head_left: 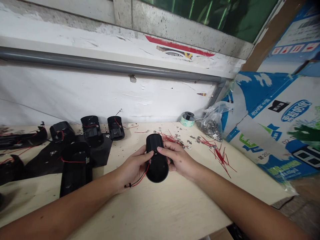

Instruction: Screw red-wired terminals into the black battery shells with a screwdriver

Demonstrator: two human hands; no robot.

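Note:
Between my two hands is a black plastic battery holder (157, 168), a rounded, half-open shell held over the table. My left hand (136, 163) grips its left side, thumb pressed near the middle. On the right side my right hand (178, 156) is closed round it, its thumb also at the middle. A red and a black wire (142, 178) hang from the holder's left side, ending in a small connector by my left wrist. The fingers behind the shell are partly hidden. Just beyond lie loose red wires (170, 138) and small metal pieces (189, 142).
Several similar black holders (90, 130) with red wires stand at the left, some on a black sheet (105, 151). A tape roll (187, 119) and a plastic bag of metal parts (212, 125) sit at the back. More red wires (221, 156) lie before a blue-white carton (272, 123).

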